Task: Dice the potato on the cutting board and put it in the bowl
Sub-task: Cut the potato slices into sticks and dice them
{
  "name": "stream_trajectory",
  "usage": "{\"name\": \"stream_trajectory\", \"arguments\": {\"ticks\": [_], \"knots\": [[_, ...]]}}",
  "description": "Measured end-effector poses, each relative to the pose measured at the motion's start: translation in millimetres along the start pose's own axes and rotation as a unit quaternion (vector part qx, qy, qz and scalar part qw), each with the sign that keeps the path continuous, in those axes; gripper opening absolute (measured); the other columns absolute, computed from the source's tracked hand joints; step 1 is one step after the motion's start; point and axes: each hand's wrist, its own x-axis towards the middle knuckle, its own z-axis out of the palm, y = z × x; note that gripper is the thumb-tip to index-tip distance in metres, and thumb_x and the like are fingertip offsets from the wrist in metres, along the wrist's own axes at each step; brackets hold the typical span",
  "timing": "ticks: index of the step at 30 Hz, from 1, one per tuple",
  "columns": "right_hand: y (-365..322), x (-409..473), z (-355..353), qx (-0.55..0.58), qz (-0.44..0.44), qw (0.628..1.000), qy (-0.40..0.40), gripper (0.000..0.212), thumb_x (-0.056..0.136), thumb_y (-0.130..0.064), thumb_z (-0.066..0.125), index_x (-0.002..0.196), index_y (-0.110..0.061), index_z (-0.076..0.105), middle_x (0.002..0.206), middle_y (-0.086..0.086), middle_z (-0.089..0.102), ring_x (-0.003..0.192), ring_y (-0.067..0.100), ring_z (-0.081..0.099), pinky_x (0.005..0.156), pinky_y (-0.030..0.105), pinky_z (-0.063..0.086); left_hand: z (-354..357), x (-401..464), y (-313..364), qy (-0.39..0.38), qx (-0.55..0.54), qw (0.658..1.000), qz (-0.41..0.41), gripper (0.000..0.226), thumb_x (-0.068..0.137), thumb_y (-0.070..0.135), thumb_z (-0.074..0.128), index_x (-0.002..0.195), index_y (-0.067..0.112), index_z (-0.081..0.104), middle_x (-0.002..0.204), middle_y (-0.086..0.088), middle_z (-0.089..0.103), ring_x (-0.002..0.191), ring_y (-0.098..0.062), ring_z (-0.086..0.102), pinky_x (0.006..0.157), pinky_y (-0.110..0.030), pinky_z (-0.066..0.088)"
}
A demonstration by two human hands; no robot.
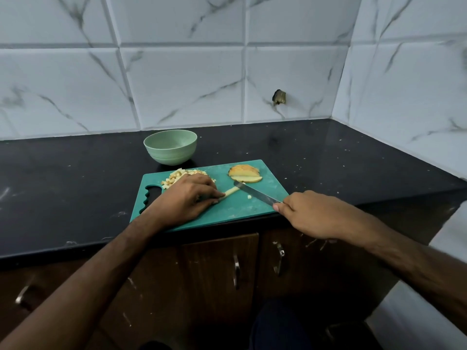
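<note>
Nearest, the right hand (307,215) grips the knife (256,193) by its handle at the board's near right corner, the blade angled up and left with its tip close to the far end of a potato strip (231,191). The left hand (185,198) lies over the green board (237,210), its fingertips pressing the near end of that strip to hold it steady. The two hands are apart, joined only by the strip and blade between them. One small cube (249,197) lies loose on the board just beside the blade.

The step in hand looks like crosscutting the strip into cubes. The next move probably calls for bringing the blade down across the free end of the strip, then feeding it forward with the left fingertips kept back from the edge.

Further back, a pile of dice (174,179) sits at the board's far left, partly hidden by the left hand. At the far right, a stack of slices (245,174) waits uncut, so dicing is only partly done. Beyond the board, on the dark counter (75,185), the bowl (170,146) stands apart from it, with no potato visible inside.
</note>
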Motion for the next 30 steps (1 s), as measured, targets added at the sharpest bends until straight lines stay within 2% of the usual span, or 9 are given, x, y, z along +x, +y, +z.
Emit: {"name": "stream_trajectory", "arguments": {"ticks": [4,9,12,17,19,22,24,30], "knots": [[-4,-1,5,-0.019,0.002,1.0,0.006,0.043,0.108,-0.053,0.027,0.085,-0.025,0.051,0.084,0.0,0.059,0.07,0.014,0.059,0.068,0.037,0.051,0,1,1,-0.001,-0.001,1.0,0.003,0.025,0.095,0.031,0.064,0.109,0.016,0.078,0.098,0.005,0.069,0.09,-0.008,0.061,0.077,-0.028,0.052],[-2,-3,6,-0.031,-0.002,0.999,0.018,0.045,0.108,-0.054,0.026,0.088,-0.024,0.054,0.083,-0.001,0.059,0.07,0.011,0.059,0.063,0.031,0.049,-1,0,1,-0.002,0.002,1.0,0.002,0.026,0.095,0.033,0.062,0.11,0.017,0.078,0.098,0.005,0.069,0.09,-0.007,0.061,0.077,-0.026,0.051],[1,-4,-2,-0.028,-0.002,0.998,0.047,0.046,0.108,-0.054,0.025,0.091,-0.023,0.055,0.084,-0.001,0.059,0.072,0.011,0.059,0.059,0.029,0.045,-1,1,2,0.003,0.002,1.0,0.006,0.028,0.096,0.034,0.061,0.108,0.016,0.079,0.096,0.004,0.069,0.089,-0.01,0.062,0.076,-0.03,0.051],[0,-9,-13,-0.029,-0.01,0.998,0.051,0.045,0.108,-0.054,0.024,0.087,-0.025,0.051,0.084,-0.002,0.058,0.075,0.012,0.058,0.056,0.028,0.038,0,0,0,0.009,0.005,1.0,0.006,0.025,0.095,0.031,0.064,0.108,0.016,0.078,0.097,0.005,0.069,0.089,-0.009,0.061,0.076,-0.033,0.052],[1,-5,-10,-0.04,-0.006,0.998,0.055,0.045,0.108,-0.054,0.024,0.089,-0.025,0.053,0.083,-0.002,0.058,0.074,0.011,0.058,0.058,0.028,0.042,0,0,0,0.008,0.007,1.0,0.006,0.025,0.095,0.032,0.064,0.109,0.017,0.078,0.097,0.006,0.068,0.09,-0.009,0.061,0.076,-0.034,0.052],[7,6,2,-0.101,0.0,0.991,0.088,0.047,0.107,-0.056,0.024,0.1,-0.025,0.058,0.083,-0.005,0.059,0.074,0.013,0.061,0.069,0.036,0.056,0,0,1,0.008,0.006,1.0,0.009,0.026,0.095,0.032,0.063,0.109,0.016,0.078,0.097,0.005,0.069,0.09,-0.009,0.061,0.077,-0.034,0.052],[13,9,12,-0.146,-0.004,0.982,0.121,0.046,0.107,-0.056,0.024,0.107,-0.026,0.058,0.085,-0.007,0.059,0.076,0.014,0.062,0.07,0.037,0.057,0,0,1,0.006,0.008,1.0,0.008,0.026,0.095,0.032,0.063,0.11,0.017,0.078,0.098,0.005,0.069,0.091,-0.01,0.061,0.076,-0.036,0.052],[17,2,26,-0.183,-0.013,0.973,0.141,0.042,0.106,-0.058,0.023,0.113,-0.028,0.052,0.083,-0.008,0.052,0.068,0.014,0.052,0.059,0.03,0.044,0,0,0,0.01,0.009,1.0,0.012,0.024,0.095,0.03,0.064,0.109,0.016,0.078,0.096,0.004,0.069,0.089,-0.011,0.062,0.075,-0.036,0.052]]}}
